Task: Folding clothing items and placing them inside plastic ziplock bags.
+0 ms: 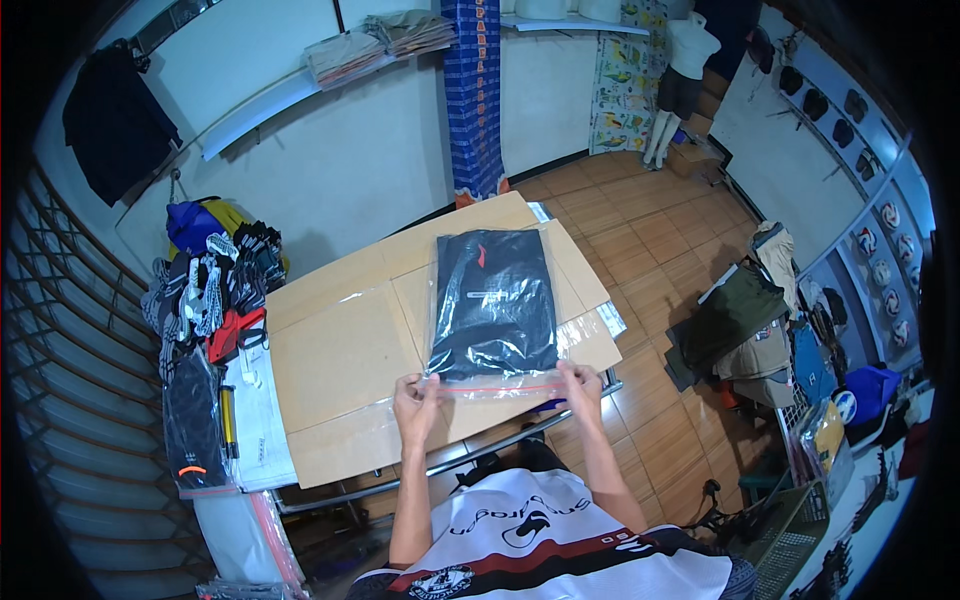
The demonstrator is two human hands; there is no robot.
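A folded dark garment [502,322] with a small red mark lies inside a clear plastic zip bag [495,390] on a cardboard sheet [345,352]. The bag's red-lined mouth faces my body. My left hand [416,401] pinches the mouth's left corner between thumb and fingers. At the right corner, my right hand [581,386] grips the plastic in the same way. A small pale sticker with writing sits on the middle of the package.
Left of the cardboard are heaped socks [202,285], a red-and-black item [234,334], a yellow-and-black cutter [228,420] and another bagged dark garment [196,427]. Empty plastic bags [240,536] lie lower left. Clothes on a rack [742,322] and a green crate [784,532] stand right.
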